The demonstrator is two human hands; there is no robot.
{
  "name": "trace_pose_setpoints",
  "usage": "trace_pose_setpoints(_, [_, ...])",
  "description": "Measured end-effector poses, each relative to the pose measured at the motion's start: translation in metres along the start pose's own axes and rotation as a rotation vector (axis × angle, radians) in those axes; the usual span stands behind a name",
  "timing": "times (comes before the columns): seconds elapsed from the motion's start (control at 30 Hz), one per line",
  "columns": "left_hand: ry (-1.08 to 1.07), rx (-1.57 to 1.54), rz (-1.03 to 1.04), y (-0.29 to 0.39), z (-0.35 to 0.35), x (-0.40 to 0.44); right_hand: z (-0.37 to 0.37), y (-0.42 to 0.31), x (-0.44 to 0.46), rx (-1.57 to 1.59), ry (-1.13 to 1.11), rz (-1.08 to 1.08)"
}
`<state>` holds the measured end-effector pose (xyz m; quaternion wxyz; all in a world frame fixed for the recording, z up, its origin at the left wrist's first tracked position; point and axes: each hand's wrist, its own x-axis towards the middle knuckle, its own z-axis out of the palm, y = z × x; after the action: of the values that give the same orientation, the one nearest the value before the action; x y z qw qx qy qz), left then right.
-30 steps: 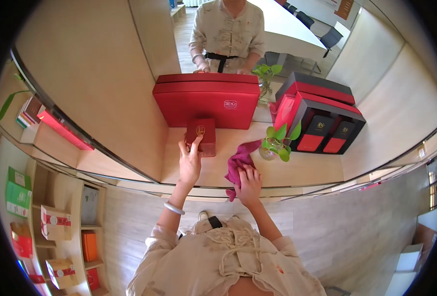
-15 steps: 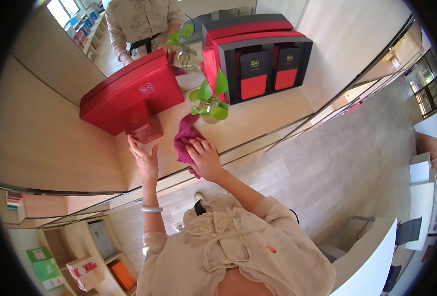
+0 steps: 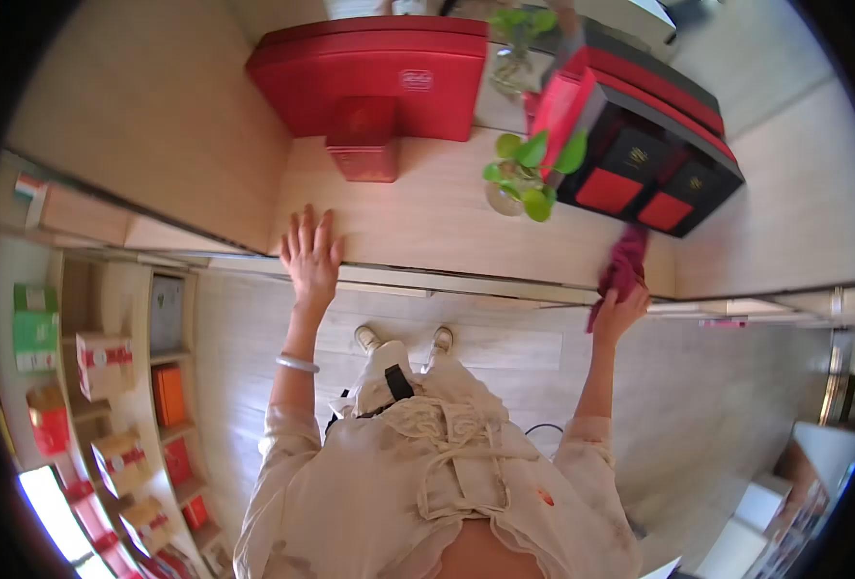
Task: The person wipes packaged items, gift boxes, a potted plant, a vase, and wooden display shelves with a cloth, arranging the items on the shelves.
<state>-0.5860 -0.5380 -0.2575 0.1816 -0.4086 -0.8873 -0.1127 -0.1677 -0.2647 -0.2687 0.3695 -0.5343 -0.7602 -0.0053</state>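
My right hand (image 3: 623,309) grips a maroon cloth (image 3: 626,257) at the shelf's front edge, right of the middle. The cloth's far end lies on the wooden shelf (image 3: 427,212), close to a black and red gift box (image 3: 673,174). My left hand (image 3: 311,259) rests open at the front edge on the left, its fingers spread on the wood and nothing in them. Behind it stands a small red box (image 3: 366,159), in front of a large red case (image 3: 350,63). A green plant in a round glass vase (image 3: 504,198) stands between the red boxes and the gift box.
A mirror behind the shelf reflects the plant (image 3: 512,68). Wooden panels close the shelf in at left (image 3: 157,116) and right (image 3: 794,193). Lower left, a bookcase (image 3: 109,425) holds several boxes. Pale floor (image 3: 504,338) lies below the shelf edge.
My right hand has carried the cloth to the right along the shelf, from before the plant to below the gift box. My left hand has moved from beside the small red box to the front edge. The view has turned.
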Motion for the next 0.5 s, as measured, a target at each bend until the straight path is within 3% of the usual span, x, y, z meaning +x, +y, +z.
trace_pose_setpoints(0.17, [0.064, -0.044, -0.022, 0.004, -0.003, 0.002, 0.017, -0.04, -0.018, -0.021, 0.09, -0.031])
trace_pose_setpoints(0.3, [0.101, -0.151, -0.043, 0.0, -0.004, 0.0, 0.029, -0.143, -0.067, 0.116, -0.177, -0.302])
trace_pose_setpoints(0.37, [0.06, -0.358, -0.017, -0.007, -0.004, -0.011, 0.032, -0.211, -0.086, 0.263, -0.251, -0.398])
trace_pose_setpoints(0.5, [0.036, -0.57, -0.012, -0.037, -0.045, -0.066, 0.054, -0.317, -0.11, 0.328, -0.416, -0.578])
